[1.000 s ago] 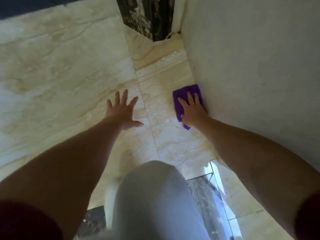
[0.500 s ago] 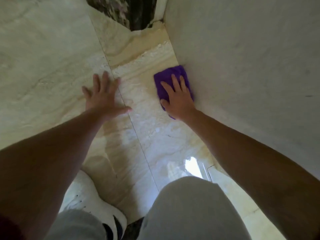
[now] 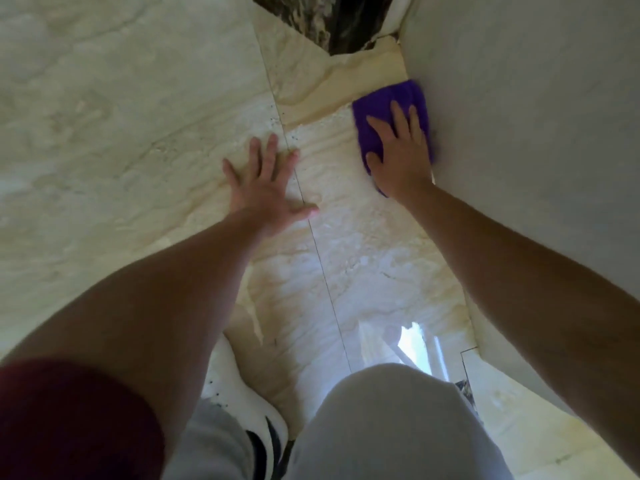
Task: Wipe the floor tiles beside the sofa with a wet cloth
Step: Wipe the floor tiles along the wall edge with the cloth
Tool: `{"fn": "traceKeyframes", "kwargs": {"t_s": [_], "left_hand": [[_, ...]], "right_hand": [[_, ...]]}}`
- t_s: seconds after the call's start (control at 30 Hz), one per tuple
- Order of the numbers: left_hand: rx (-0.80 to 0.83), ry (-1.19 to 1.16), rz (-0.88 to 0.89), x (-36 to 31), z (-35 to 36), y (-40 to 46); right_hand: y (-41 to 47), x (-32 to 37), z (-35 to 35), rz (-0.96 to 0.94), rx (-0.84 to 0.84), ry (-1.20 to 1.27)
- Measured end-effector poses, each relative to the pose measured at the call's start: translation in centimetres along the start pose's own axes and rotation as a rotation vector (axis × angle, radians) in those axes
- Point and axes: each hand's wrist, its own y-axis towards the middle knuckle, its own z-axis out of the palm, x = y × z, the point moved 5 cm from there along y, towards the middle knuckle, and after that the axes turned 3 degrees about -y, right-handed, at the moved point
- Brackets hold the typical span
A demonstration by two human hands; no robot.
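Person crouches over the tiles (image 3: 145,140), both arms stretched fwd. Right hand (image 3: 398,157) lies flat on the purple cloth (image 3: 388,102), fingers spread & extended, palm pressing down rather than gripping. Nothing is pinched, the cloth is just pinned under the palm. Probably done so the whole pad of cloth stays in contact w/ the floor and wipes a wide strip per pass.

Cloth sits on the narrow tile strip right against the base of the sofa (image 3: 519,116), its right edge touching the sofa's pale side. That placement fits the task: the seam where floor meets sofa is the spot to be reached, so hand hugs the upholstery.

Left hand (image 3: 266,181) is empty, open wide, planted flat on the floor to the left of the cloth, straddling a grout line (image 3: 322,265). It looks like a prop: takes body weight so the right arm is free to push.

Knee (image 3: 391,420) in grey trousers & a white shoe (image 3: 242,403) show at bottom, consistent w/ a low squat. Floor nearer the knee shines, possibly wet, though glare from a window could explain it too.

Judgement: mid-wipe, working along the sofa edge toward the dark corner (image 3: 332,22) ahead; strip beyond the cloth likely still to do.
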Motion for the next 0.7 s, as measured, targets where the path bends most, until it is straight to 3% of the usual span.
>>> {"fn": "traceKeyframes", "kwargs": {"t_s": [0.2,0.4,0.57,0.7], "left_hand": [[-0.113,-0.03,0.021,-0.2,0.6,-0.3],[-0.264,-0.012,0.046,0.3,1.8,-0.3],[-0.281,0.002,0.046,0.3,2.6,-0.6],[-0.21,-0.024,0.049,0.5,1.9,-0.2]], "right_hand": [[-6.7,-2.2,1.8,-0.014,-0.062,0.065],[0.7,-1.0,0.8,-0.083,-0.175,0.095],[9.2,-0.2,-1.7,-0.196,-0.014,0.06],[11.2,0.0,-2.4,-0.126,-0.004,0.122]]}}
